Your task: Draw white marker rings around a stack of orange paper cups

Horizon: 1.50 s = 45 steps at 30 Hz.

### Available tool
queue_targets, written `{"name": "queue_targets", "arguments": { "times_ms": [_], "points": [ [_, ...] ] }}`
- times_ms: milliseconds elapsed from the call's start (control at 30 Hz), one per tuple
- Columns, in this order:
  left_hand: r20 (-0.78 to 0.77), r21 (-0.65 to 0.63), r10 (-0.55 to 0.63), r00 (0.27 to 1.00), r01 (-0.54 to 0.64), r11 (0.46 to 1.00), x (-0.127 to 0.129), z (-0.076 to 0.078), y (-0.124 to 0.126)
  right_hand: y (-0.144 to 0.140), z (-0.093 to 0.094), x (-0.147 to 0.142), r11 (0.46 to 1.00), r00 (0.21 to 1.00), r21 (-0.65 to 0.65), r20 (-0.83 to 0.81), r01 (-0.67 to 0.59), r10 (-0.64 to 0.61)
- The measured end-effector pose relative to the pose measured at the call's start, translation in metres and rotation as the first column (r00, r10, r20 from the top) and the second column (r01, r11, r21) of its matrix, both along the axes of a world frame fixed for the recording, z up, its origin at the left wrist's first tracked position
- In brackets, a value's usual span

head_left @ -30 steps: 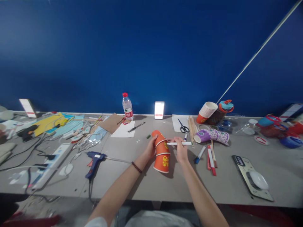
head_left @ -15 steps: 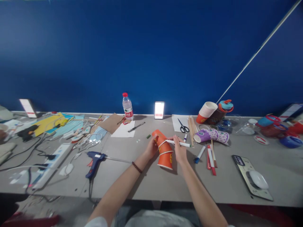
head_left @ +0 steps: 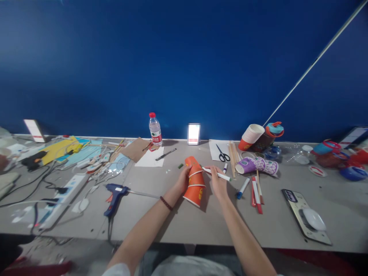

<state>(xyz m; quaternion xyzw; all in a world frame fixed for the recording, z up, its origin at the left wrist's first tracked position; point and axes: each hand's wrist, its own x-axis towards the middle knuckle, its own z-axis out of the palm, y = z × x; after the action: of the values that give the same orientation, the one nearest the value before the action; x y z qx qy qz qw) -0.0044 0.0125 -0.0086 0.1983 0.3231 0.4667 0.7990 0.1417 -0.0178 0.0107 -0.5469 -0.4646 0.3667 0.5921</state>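
Note:
My left hand [head_left: 183,180] is closed round the upper left side of a curved piece of joined orange paper cups [head_left: 196,180], with white rims between its sections. Its wide end points toward me. In my right hand [head_left: 217,181] is a white marker [head_left: 221,175], pinched near its middle. The tip of the marker is at the right side of the cups; whether it touches them I cannot tell. A small dark green piece, perhaps the marker's cap [head_left: 180,166], lies just beyond my left hand.
To the left lie a blue glue gun [head_left: 115,199] and a power strip [head_left: 64,201] among cables. A water bottle [head_left: 155,130] and a lit phone [head_left: 193,134] stand behind. Scissors [head_left: 223,155], purple cups [head_left: 255,165], markers [head_left: 255,193] and a phone with a mouse [head_left: 314,218] are right.
The orange cups have swung, their wide end moving left toward my left forearm. The marker in my right hand has drawn back from across the cups to their right side.

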Motion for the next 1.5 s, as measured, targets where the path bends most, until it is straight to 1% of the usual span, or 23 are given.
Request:
{"name": "queue_targets", "arguments": {
  "times_ms": [100,200,267,333,433,600,733,833,900,1033,1167,1300,1500],
  "points": [
    [0.015,-0.051,-0.02,1.0,0.021,0.998,-0.002,0.003,0.0,0.001,0.002,-0.002,0.998,0.997,-0.023,-0.058,-0.05,0.049],
    [0.02,-0.076,0.019,1.0,-0.017,0.997,-0.003,0.004,0.0,0.0,0.006,-0.006,0.989,0.975,-0.044,-0.179,-0.141,0.131],
    [0.031,-0.099,0.029,0.999,-0.026,0.995,-0.004,0.004,0.0,-0.002,0.009,-0.009,0.982,0.96,-0.043,-0.219,-0.186,0.173],
    [0.044,-0.129,0.011,0.999,-0.005,0.992,-0.004,0.004,0.0,-0.003,0.011,-0.011,0.981,0.953,-0.036,-0.246,-0.19,0.176],
    [0.069,-0.162,-0.025,0.997,0.036,0.986,-0.006,0.004,0.002,-0.003,0.011,-0.012,0.987,0.946,-0.034,-0.293,-0.157,0.14],
    [0.135,-0.147,-0.025,0.991,0.045,0.988,-0.01,0.001,0.004,0.0,0.007,-0.013,0.987,0.94,-0.065,-0.321,-0.144,0.116],
    [0.151,-0.145,-0.041,0.988,0.063,0.987,-0.011,-0.004,0.006,0.002,0.002,-0.015,0.987,0.936,-0.063,-0.331,-0.149,0.12],
    [0.154,-0.143,-0.052,0.987,0.075,0.987,-0.01,-0.007,0.007,0.001,0.0,-0.016,0.989,0.948,-0.039,-0.293,-0.146,0.128],
    [0.15,-0.138,-0.054,0.987,0.075,0.988,-0.01,-0.007,0.007,-0.002,0.0,-0.017,0.988,0.963,-0.025,-0.226,-0.155,0.146],
    [0.132,-0.138,-0.04,0.99,0.058,0.989,-0.009,-0.001,0.004,-0.007,0.003,-0.017,0.983,0.98,-0.011,-0.08,-0.186,0.184],
    [0.124,-0.137,-0.04,0.992,0.057,0.989,-0.008,0.002,0.002,-0.009,0.006,-0.016,0.982,0.982,0.013,0.005,-0.19,0.19],
    [0.112,-0.118,-0.046,0.993,0.059,0.991,-0.009,0.0,0.003,-0.009,0.004,-0.014,0.981,0.98,0.015,0.063,-0.192,0.191],
    [0.093,-0.111,-0.045,0.995,0.055,0.992,-0.009,0.0,0.002,-0.009,0.006,-0.014,0.981,0.977,0.016,0.1,-0.192,0.189]
  ]
}}
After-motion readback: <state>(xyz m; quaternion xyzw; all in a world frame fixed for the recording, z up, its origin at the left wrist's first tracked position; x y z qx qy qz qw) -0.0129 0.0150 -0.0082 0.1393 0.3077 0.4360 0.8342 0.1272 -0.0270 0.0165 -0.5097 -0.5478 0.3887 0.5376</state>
